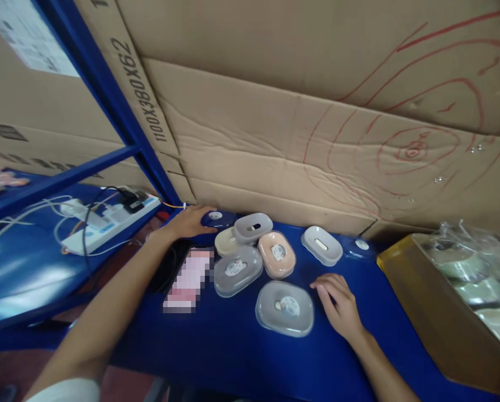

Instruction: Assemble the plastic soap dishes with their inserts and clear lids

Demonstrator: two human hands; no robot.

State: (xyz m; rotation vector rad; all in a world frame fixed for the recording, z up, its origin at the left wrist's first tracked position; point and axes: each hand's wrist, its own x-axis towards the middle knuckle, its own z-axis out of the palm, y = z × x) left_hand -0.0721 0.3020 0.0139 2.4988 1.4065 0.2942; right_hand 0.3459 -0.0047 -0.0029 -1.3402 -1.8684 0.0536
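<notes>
My left hand (192, 221) reaches to the back of the blue table, its thumb and fingers around the near side of a clear plastic lid (222, 221) with a round label. My right hand (337, 301) rests on the table, holding nothing, fingers loosely bent and apart from the thumb. Left of it lies a grey soap dish (270, 315) under a clear labelled lid. Behind are another lidded grey dish (237, 273), a peach dish (275, 262), a cream dish (225, 243) and an uncovered grey dish (256, 226) tilted over the cream one.
A pale grey slotted dish (323, 248) and a second clear lid (358, 245) sit at the back right. A phone (190, 279) lies left of the dishes. On the right stands a carton (434, 312) of bagged items. A power strip (107, 226) is left, cardboard (250, 134) behind.
</notes>
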